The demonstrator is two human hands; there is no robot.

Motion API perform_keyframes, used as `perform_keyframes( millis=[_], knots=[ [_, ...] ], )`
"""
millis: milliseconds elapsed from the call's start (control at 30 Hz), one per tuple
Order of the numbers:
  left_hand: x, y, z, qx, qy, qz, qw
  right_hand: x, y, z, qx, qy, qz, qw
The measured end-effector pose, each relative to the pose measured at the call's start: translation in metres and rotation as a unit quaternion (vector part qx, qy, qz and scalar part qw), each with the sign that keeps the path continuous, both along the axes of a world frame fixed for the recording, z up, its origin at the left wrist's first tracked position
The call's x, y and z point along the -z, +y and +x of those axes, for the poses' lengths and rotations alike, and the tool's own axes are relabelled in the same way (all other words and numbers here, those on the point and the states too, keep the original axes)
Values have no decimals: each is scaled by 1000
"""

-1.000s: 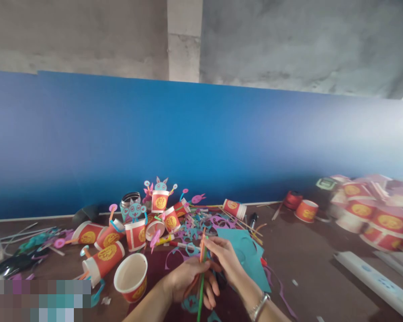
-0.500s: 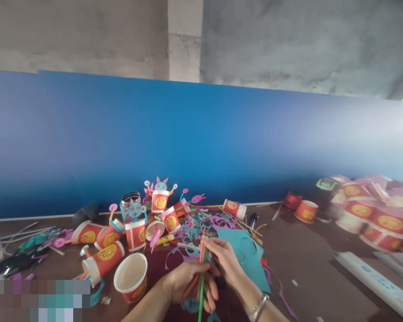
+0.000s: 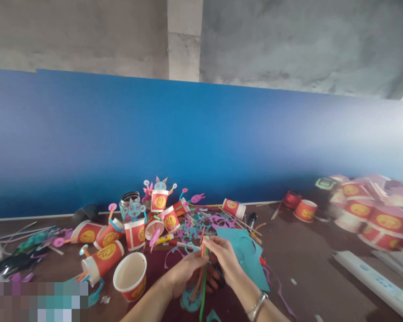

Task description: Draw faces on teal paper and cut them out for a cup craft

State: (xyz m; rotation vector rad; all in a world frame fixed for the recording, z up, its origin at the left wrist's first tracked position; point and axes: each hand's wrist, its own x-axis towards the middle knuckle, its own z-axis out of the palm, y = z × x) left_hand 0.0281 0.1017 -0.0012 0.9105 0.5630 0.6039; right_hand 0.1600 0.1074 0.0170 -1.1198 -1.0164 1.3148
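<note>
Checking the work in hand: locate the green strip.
Head view, bottom centre: the green strip is between left hand and right hand, beside orange strip.

Your brown table [image 3: 309, 264] is crowded. On your left, decorated cups [image 3: 135, 235] stand or lie tipped, with an open cup [image 3: 130, 276] upright on the side nearer you. Ahead, a yellow marker [image 3: 164, 239] lies near the scraps [image 3: 193, 221], and a teal sheet [image 3: 253, 270] lies flat, holes cut in it. To your right stand a lone cup [image 3: 305, 210] and piled cups [image 3: 386, 221]; a power strip [image 3: 372, 278] lies nearer you.
</note>
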Motion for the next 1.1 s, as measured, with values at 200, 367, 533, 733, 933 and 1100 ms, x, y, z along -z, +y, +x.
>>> perform_keyframes(
  millis=[200,367,533,733,933,1100],
  knots=[
    [0,-3,16,-144,37,48,988,4,1,0,-16,-43,51,998],
    [10,1,21,-231,103,159,954,8,3,0,24,-128,134,982],
    [20,5,20,-271,146,200,930,4,-4,1,97,-203,199,954],
    [17,3,17,-301,188,245,902,4,-6,2,120,-287,314,897],
    [14,0,13,-300,256,329,858,6,-5,0,129,-291,314,894],
    [15,-1,9,-265,335,390,815,6,-6,-1,132,-283,294,904]
  ],
)
